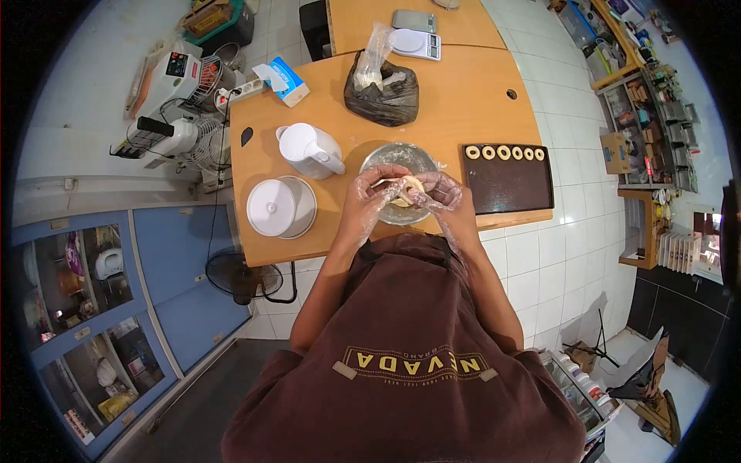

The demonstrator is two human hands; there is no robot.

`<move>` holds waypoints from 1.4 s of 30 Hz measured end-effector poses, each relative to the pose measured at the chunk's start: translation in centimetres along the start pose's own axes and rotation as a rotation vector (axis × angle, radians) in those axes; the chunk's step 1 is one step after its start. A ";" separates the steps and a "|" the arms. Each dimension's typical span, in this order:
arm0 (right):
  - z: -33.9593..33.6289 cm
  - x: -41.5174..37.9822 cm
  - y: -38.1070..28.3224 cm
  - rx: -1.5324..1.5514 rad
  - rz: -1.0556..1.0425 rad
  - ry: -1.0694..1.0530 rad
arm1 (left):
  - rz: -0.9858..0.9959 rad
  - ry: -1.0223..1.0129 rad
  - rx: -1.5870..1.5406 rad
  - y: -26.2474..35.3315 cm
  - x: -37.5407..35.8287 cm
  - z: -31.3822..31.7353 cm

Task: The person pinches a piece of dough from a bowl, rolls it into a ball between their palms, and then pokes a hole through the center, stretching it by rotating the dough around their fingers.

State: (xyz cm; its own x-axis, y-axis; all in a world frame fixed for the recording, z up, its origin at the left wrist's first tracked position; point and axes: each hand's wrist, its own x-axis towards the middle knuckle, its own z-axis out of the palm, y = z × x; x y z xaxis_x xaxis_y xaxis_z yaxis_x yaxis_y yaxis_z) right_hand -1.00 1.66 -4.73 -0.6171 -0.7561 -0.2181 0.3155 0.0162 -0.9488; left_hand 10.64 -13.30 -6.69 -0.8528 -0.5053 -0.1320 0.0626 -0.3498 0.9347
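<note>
Both hands are dusted with flour and meet above a metal bowl (423, 157). A pale ring of dough (414, 184) is between their fingertips. My left hand (372, 189) pinches it from the left, and my right hand (449, 197) closes on its right side. The hands cover much of the bowl, and more dough or flour in it is hard to make out. To the right, a dark baking tray (505, 189) carries a row of several dough rings (503, 152) along its far edge.
Left of the bowl stand a white pitcher (311, 147) and a white lidded container (274, 207). Farther back are a black plastic bag (384, 104), a tissue box (287, 81) and a white kitchen scale (417, 44). A black fan (241, 279) stands beside the table's left edge.
</note>
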 end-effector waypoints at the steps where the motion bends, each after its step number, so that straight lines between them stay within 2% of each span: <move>1: 0.3 -0.1 -0.5 0.007 0.005 0.022 | -0.015 -0.004 -0.021 -0.1 -0.1 0.1; 5: 0.4 -0.1 0.0 0.032 -0.028 0.046 | -0.088 -0.062 -0.010 -0.4 0.0 -0.4; 8: 0.1 -0.1 -0.2 0.148 0.035 0.069 | -0.079 -0.040 0.060 0.2 0.1 -0.1; 14: -1.1 0.4 0.3 0.093 -0.003 0.021 | -0.017 -0.047 0.153 0.5 0.1 1.0; 17: -2.1 0.5 0.4 0.037 0.021 0.001 | 0.012 -0.057 0.113 0.4 0.3 1.4; 20: -2.2 0.6 -0.2 0.092 0.038 0.035 | -0.116 0.004 -0.033 -0.2 0.5 1.9; 23: -2.4 0.5 -0.7 0.040 0.008 0.062 | -0.153 0.027 -0.123 0.3 0.4 2.9; 35: -6.3 1.0 -1.3 0.086 0.034 0.025 | -0.322 -0.064 -0.593 -2.8 1.3 4.6; 41: -7.7 0.8 -4.2 -0.056 0.061 0.052 | -0.321 0.072 -0.451 -2.2 2.5 7.7; 42: -8.0 0.9 -4.5 -0.064 0.064 0.064 | -0.311 0.045 -0.443 -2.3 2.7 7.9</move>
State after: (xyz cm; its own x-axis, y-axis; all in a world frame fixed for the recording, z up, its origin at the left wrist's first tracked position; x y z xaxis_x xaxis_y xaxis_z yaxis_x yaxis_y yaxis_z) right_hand -8.72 6.18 -2.52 -0.6423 -0.7092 -0.2907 0.3100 0.1066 -0.9448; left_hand 4.10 -7.65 -6.62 -0.8436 -0.3545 -0.4034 0.0316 -0.7827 0.6217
